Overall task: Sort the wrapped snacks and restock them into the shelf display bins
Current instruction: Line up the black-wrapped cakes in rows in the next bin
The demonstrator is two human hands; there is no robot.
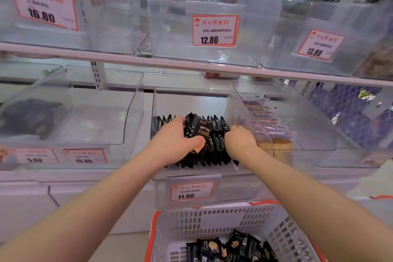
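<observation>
Hands point(176, 140) point(241, 141) grip black packets point(214, 144) in bin point(191, 174).

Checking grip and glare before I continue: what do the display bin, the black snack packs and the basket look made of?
Display bin: clear rigid plastic, probably acrylic; you see through its glossy walls.
Black snack packs: thin glossy film wrappers with serrated, crimped ends.
Basket: white moulded plastic, perforated walls, orange rim; matte.

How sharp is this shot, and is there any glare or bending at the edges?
Head view: sharpest mid-frame, where the 12.80 tag and the black packet in the left hand read clearly; the edges blur, with the left tags smeared. Wide-angle bending curves the shelf rail. Soft glare hazes the clear bins.
</observation>
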